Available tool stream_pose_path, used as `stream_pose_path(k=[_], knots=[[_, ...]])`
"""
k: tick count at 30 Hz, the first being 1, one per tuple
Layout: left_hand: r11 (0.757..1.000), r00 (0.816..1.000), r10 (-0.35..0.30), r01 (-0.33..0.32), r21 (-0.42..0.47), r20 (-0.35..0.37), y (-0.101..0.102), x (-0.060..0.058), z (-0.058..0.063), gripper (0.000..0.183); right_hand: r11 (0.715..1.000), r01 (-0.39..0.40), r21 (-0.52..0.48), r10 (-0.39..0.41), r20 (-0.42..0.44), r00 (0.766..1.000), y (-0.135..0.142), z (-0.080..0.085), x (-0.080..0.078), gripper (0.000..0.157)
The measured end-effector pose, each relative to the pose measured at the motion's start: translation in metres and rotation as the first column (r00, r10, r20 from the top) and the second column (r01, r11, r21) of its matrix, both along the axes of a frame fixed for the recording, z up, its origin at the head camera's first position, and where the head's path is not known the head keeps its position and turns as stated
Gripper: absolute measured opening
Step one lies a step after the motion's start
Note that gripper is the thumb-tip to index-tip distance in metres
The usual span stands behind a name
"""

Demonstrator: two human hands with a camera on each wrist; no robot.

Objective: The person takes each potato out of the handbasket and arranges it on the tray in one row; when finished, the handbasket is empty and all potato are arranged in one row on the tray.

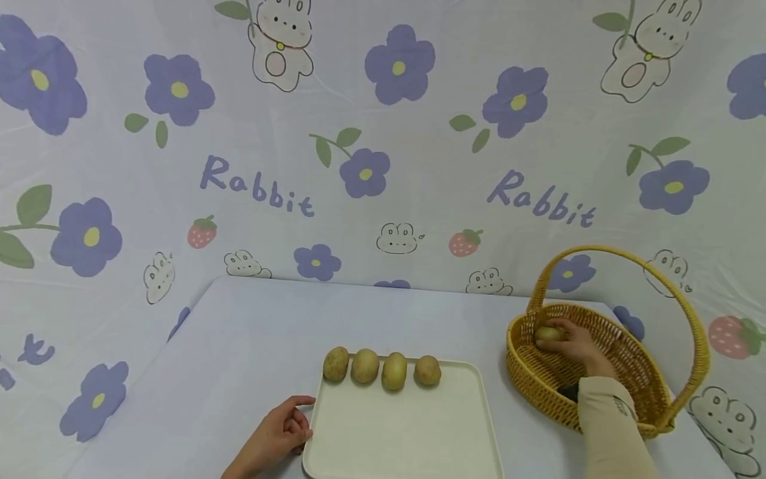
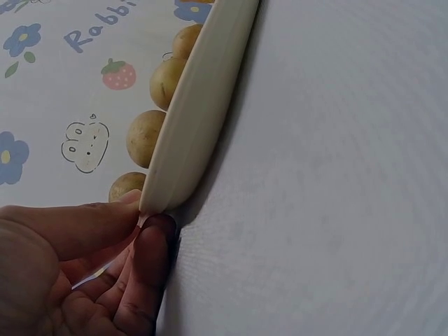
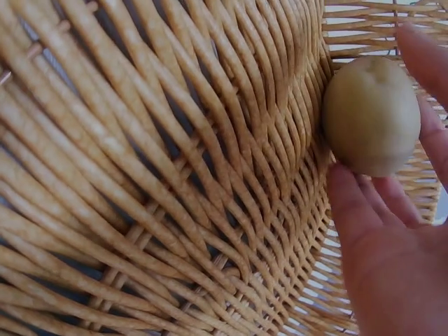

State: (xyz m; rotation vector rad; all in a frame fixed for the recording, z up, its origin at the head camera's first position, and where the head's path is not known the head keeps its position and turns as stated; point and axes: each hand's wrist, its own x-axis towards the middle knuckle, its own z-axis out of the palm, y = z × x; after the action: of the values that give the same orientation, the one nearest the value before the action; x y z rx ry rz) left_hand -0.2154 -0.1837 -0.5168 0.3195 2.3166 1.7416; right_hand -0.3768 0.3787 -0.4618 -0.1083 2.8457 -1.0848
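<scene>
My left hand (image 1: pixel 276 429) is at the left edge of a cream rectangular tray (image 1: pixel 397 426). In the left wrist view, its thumb and a finger pinch the tray's rim (image 2: pixel 196 105). Four-sided and shallow, the tray carries several potatoes (image 1: pixel 393 371) in a row along its far edge. Inside a wicker basket (image 1: pixel 541 399) on the right, my right hand (image 1: pixel 579 344) holds another potato (image 3: pixel 372 115). The right wrist view has the thumb and fingers on opposite sides of this potato, close to the woven wall (image 3: pixel 210 154).
The basket's tall arched handle (image 1: pixel 688 313) rises above my right forearm. A small black object (image 1: pixel 568 391) shows beside the right sleeve (image 1: pixel 613 426). A white cloth covers the table (image 1: pixel 269 332), and a flower-and-rabbit printed curtain (image 1: pixel 431 133) hangs behind it.
</scene>
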Motion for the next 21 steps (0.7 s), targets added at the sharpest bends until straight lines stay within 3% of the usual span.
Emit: stream_pose_path(k=[6, 9, 11, 15, 21], knots=[[1.000, 1.000, 0.000, 0.000, -0.009, 0.004, -0.001, -0.002, -0.004, 0.053, 0.996, -0.080, -0.049, 0.076, -0.093, 0.993, -0.003, -0.005, 0.000, 0.050], [1.000, 1.000, -0.001, 0.002, -0.008, 0.012, -0.001, -0.001, -0.005, 0.053, 0.996, -0.067, -0.064, 0.060, -0.109, 0.992, -0.002, -0.005, 0.004, 0.044], [1.000, 1.000, -0.002, 0.002, -0.008, 0.011, 0.000, 0.000, -0.005, 0.052, 0.995, -0.037, -0.089, 0.030, -0.075, 0.997, -0.002, 0.000, 0.008, 0.047], [1.000, 1.000, -0.005, 0.005, -0.028, -0.010, 0.001, 0.002, -0.002, 0.052, 0.990, -0.022, -0.141, 0.020, -0.015, 1.000, -0.006, 0.023, 0.014, 0.064], [0.999, 0.998, -0.006, 0.002, -0.054, -0.061, 0.001, 0.001, -0.001, 0.051, 0.960, -0.184, -0.209, 0.168, -0.093, 0.981, -0.025, 0.072, 0.022, 0.065]])
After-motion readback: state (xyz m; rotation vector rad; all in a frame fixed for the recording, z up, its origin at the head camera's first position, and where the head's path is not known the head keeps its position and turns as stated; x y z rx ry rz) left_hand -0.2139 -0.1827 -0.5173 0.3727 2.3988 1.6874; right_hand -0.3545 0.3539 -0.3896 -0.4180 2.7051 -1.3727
